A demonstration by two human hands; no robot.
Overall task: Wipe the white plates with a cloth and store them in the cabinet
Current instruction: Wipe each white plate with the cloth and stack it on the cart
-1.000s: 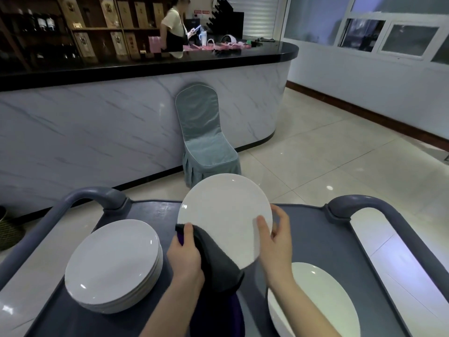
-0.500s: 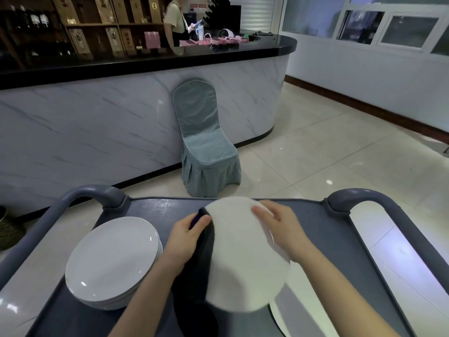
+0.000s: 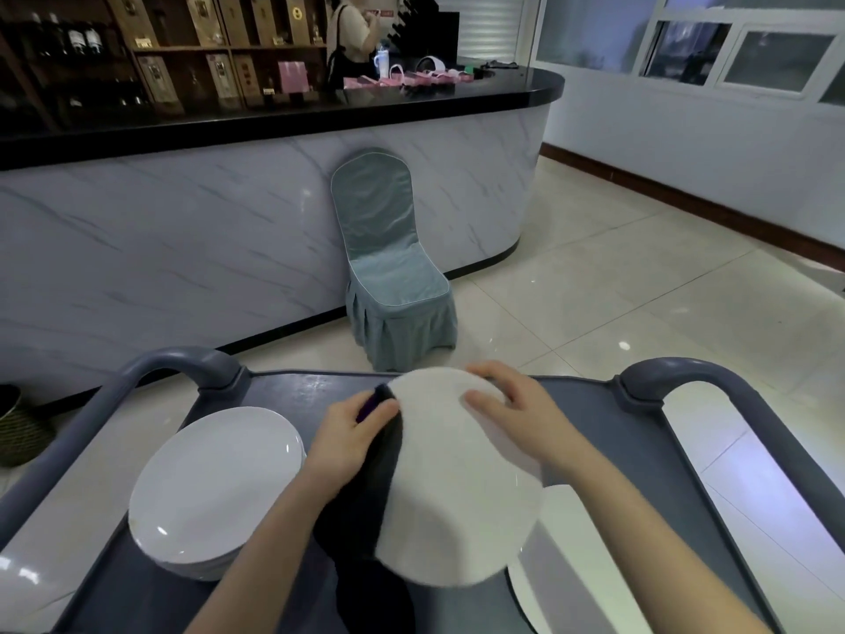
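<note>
I hold one white plate point(image 3: 457, 491) flipped over, its underside facing me, above a grey cart point(image 3: 590, 432). My right hand point(image 3: 512, 409) grips the plate's far rim. My left hand point(image 3: 352, 437) presses a dark cloth point(image 3: 366, 510) against the plate's left edge; the cloth hangs down below the plate. A stack of white plates point(image 3: 215, 487) sits on the cart's left side. Another white plate point(image 3: 548, 583) lies on the cart at the right, mostly hidden under my right forearm and the held plate.
The cart has raised grey handles at the left point(image 3: 183, 363) and right point(image 3: 686, 377). Beyond it stand a blue-covered chair point(image 3: 393, 286) and a marble-fronted bar counter point(image 3: 183, 240), with a person point(image 3: 352, 38) behind it. Tiled floor point(image 3: 640, 313) opens to the right. A woven basket point(image 3: 18, 427) sits at far left.
The plate went from standing upright with its face toward me to tilted over with its underside up. My right hand shifted from the side rim to the far rim; the cloth moved to the left edge.
</note>
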